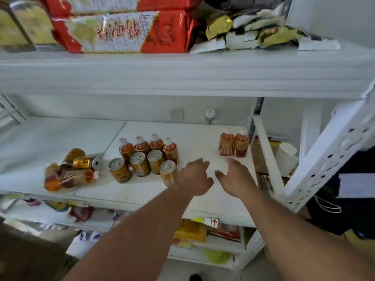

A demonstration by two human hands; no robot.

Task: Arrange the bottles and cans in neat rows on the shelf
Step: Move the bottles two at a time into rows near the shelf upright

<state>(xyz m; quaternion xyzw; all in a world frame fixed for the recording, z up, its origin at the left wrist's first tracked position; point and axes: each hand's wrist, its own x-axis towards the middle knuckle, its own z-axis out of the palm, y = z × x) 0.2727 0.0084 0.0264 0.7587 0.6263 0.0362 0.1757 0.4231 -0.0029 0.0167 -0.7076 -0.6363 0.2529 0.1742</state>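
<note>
Both forearms reach in from below, nearest to anyone watching, and stretch over the front edge of the white shelf (142,191). At their ends the left hand (195,178) and the right hand (236,178) hover close together above a bare patch of the board, fingers loosely spread and pointing toward the back; neither has hold of anything.

Just left of the left hand stands the tidy part of the job. Four upright cans (140,164) form a front line, the rightmost one sitting a little further forward than its neighbours, and behind them four upright bottles (148,148) with white caps make a second line. Off to the right, near the back corner by the shelf post, a pair of bottles (233,146) stands upright, touching each other but well apart from the main group.

At the left end lies the untidy remainder: a heap of fallen cans and bottles (71,169), tipped on their sides and piled against one another. The picture is too blurred there to count them.

By my reckoning the work is somewhere around halfway. Two short rows exist, yet the heap has to be stood up and lined in, the stray pair probably wants joining to the bottle row, and the forward can needs nudging back.
</note>
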